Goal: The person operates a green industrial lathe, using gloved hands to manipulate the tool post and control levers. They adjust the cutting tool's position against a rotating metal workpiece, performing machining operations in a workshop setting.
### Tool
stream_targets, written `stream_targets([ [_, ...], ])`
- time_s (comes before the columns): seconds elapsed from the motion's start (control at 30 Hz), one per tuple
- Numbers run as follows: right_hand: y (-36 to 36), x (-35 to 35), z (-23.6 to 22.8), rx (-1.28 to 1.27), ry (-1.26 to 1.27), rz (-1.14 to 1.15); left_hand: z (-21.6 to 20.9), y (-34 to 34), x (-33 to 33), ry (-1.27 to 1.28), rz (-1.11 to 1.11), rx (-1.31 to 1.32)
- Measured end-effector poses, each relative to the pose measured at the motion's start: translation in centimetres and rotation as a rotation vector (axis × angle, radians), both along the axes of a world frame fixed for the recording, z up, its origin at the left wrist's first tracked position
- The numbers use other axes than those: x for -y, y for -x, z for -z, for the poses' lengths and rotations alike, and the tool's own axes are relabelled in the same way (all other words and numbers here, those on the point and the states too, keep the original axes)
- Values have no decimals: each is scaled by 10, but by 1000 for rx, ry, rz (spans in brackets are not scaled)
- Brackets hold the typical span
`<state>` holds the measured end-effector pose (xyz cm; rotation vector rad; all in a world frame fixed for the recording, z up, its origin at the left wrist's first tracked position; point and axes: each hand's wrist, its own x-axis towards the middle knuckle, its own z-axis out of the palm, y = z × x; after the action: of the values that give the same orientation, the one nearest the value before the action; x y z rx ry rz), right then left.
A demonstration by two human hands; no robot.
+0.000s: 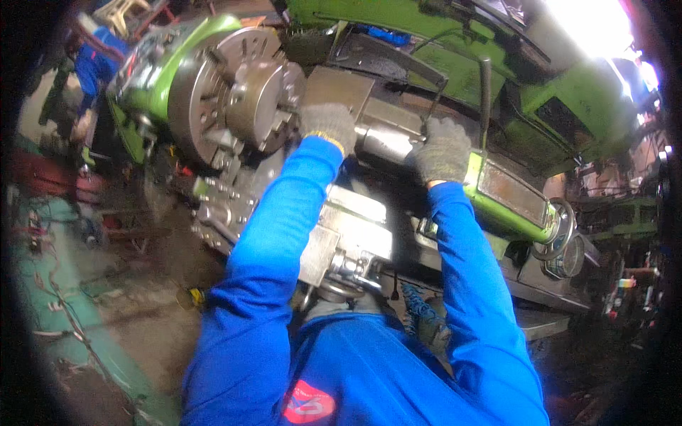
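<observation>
A large green metal lathe stretches before me. My left hand [329, 128], in a grey knitted glove, is closed between the steel chuck [257, 104] and the shiny tailstock quill [383, 144]. Its fingers point away from me and blur, so what they grip is hidden. My right hand [444, 150], gloved alike, curls over the front of the green tailstock [508, 190], just right of the quill. An upright lever [485, 103] rises beside that hand. Below my left forearm lies the carriage [355, 224] with its bright metal slides.
A handwheel [561, 228] ends the tailstock on the right. Behind the chuck stands a big slotted faceplate [195, 106]. Another person in blue clothing [96, 64] is at the far left. A green strip with cables [74, 319] runs along the left floor.
</observation>
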<state>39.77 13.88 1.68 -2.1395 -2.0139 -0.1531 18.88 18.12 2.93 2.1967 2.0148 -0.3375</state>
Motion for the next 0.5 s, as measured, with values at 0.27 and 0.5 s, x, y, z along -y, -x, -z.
stream_targets([
  [0.27, 5, -2, 15, 0, -147, -23, 35, 15, -21, -178, -9, 26],
  [0.5, 3, -6, 22, 30, -167, -50, 41, 21, -33, -119, 36, 69],
])
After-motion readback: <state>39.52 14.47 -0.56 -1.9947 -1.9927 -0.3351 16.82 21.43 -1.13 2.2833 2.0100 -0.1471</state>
